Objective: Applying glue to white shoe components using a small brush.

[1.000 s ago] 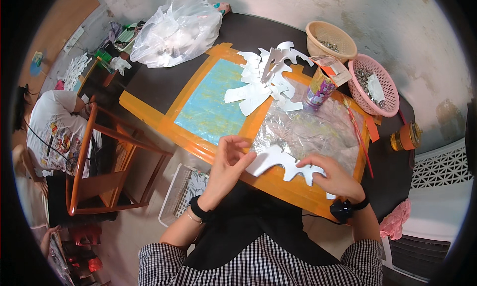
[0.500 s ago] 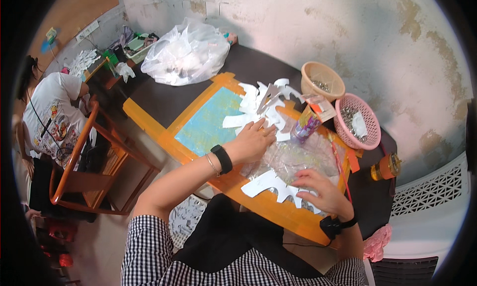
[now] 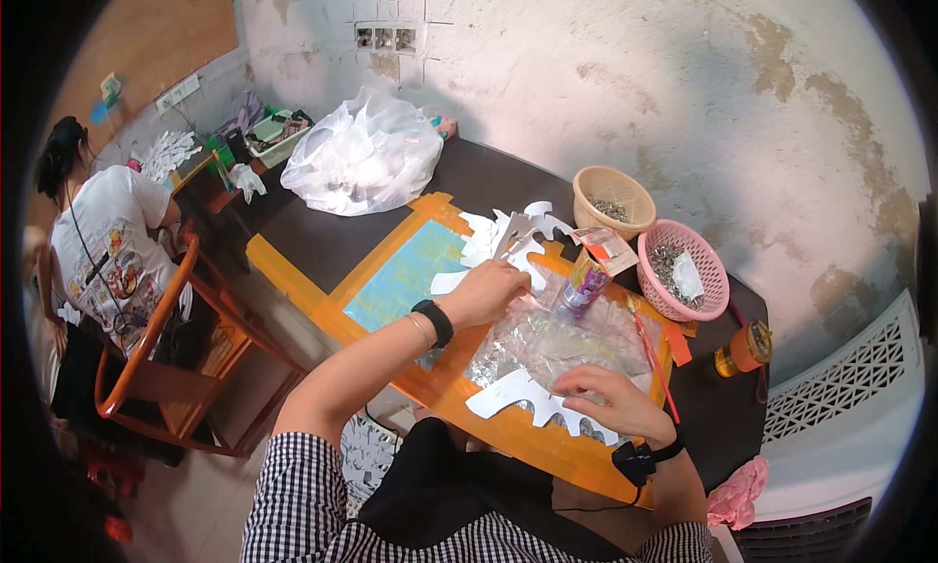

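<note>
My left hand is at the near edge of a pile of white cut-out pieces. Its fingers are curled together, and what lies between them is too small to make out. A grey strip sticks up from the pile just beyond it. Over a white toothed cut-out piece at the table's near side hovers my right hand, thumb and fingers apart with nothing visible in them. That piece lies partly on clear plastic sheeting. A purple patterned can stands between the pile and the baskets.
Beige basket and pink basket hold small metal parts. An amber jar, a red stick and a white plastic bag are on the table. To the left a person sits by a wooden chair.
My left hand has gone from spread flat on the white pieces to curled fingers. My right hand stays over the toothed piece. The whole view has shifted upward.
</note>
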